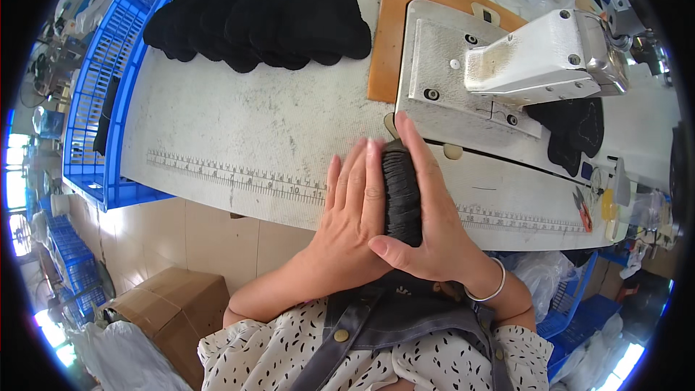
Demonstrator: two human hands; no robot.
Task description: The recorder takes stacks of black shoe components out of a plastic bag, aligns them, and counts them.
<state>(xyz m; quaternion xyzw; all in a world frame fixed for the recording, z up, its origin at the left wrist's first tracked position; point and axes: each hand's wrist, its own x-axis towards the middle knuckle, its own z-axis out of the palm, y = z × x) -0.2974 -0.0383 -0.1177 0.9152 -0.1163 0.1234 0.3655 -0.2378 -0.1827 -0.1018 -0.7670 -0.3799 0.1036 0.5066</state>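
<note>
A thick bundle of black cloth pieces (pixel 402 195) is pressed edge-up between my two palms, over the front edge of the sewing table. My left hand (pixel 351 210) lies along its left side with the fingers straight. On its right side is my right hand (pixel 432 210), its thumb bent across the near end of the bundle. Beyond my fingertips stands a white sewing machine (pixel 521 65). Some black fabric pieces (pixel 572 127) lie under and beside its arm. Farther left, a row of overlapping black shaped pieces (pixel 260 18) rests on the table.
A blue plastic crate (pixel 116 101) stands at the table's left end. Printed ruler strips (pixel 239 177) run along the front edge. Red-handled snips (pixel 582 210) lie at the right. A cardboard box (pixel 166 311) sits on the floor at lower left, beside plastic bags.
</note>
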